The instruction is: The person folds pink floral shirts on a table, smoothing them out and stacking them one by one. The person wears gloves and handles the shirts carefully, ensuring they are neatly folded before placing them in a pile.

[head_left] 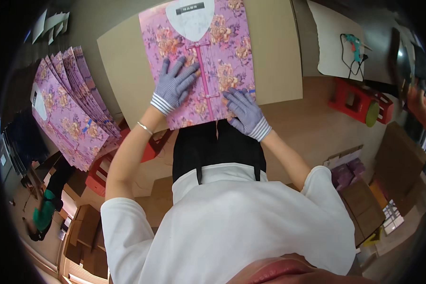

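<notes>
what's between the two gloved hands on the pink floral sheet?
In the head view, a vertical pink strip of the pink floral sheet lies between left hand and right hand.

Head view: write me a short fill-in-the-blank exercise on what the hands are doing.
1. Both hands wear striped ____.
2. The left hand and the right hand press flat on a pink ____ printed sheet.
3. A fanned stack of matching sheets lies to the person's ____.
4. The teal glue gun lies on a ____ sheet.

Missing words: gloves; floral; left; white

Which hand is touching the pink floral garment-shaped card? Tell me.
Touching, both: the head view shows the left hand and right hand pressed flat on the floral card.
</notes>
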The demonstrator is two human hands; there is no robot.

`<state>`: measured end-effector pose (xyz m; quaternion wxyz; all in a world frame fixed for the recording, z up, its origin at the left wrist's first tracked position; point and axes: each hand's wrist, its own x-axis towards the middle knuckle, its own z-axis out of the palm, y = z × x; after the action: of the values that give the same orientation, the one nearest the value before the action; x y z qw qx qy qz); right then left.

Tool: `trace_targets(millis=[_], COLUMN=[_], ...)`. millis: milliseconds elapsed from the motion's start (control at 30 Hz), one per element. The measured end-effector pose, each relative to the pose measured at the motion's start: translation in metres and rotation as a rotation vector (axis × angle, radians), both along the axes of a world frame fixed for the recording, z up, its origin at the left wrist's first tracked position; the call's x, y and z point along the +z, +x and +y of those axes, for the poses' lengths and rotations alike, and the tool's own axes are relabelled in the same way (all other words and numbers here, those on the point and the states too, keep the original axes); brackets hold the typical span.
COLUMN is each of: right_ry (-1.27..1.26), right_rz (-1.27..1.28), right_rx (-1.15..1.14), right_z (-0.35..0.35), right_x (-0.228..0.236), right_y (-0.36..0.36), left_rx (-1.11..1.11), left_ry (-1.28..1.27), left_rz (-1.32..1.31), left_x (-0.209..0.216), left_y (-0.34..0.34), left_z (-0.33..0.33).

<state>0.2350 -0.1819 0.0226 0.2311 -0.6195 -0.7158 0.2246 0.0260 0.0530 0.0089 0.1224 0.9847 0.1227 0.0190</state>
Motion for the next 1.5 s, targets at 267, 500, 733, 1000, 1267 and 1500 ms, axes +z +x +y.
trace_targets(millis=[267, 500, 733, 1000, 1267, 1500], right_ry=[0.118, 0.267, 0.33, 0.505, 0.3, 0.126], right_rz=[-0.242, -0.312, -0.411, -0.491, -0.364, -0.022], right_rx=[0.297, 0.334, 0.238, 0.089, 0.135, 0.182], right_z=[0.12, 0.28, 0.364, 0.346, 0.202, 0.069], right_x=[-0.033, -0.033, -0.047, -0.035, -0.041, -0.02], right_y=[0.06, 0.127, 0.175, 0.161, 0.09, -0.007], left_rx=[-0.003, 0.045, 0.04, 0.059, 0.043, 0.025], left_ry=[-0.1, -0.214, -0.246, -0.246, -0.171, -0.139], left_rz=[0.014, -0.001, -0.031, 0.015, 0.028, -0.01], left_x=[0.003, 0.002, 0.001, 0.001, 0.007, 0.002], left_y=[-0.002, -0.007, -0.005, -0.006, -0.004, -0.003], left_z=[-0.008, -0.009, -0.004, -0.005, -0.004, -0.005])
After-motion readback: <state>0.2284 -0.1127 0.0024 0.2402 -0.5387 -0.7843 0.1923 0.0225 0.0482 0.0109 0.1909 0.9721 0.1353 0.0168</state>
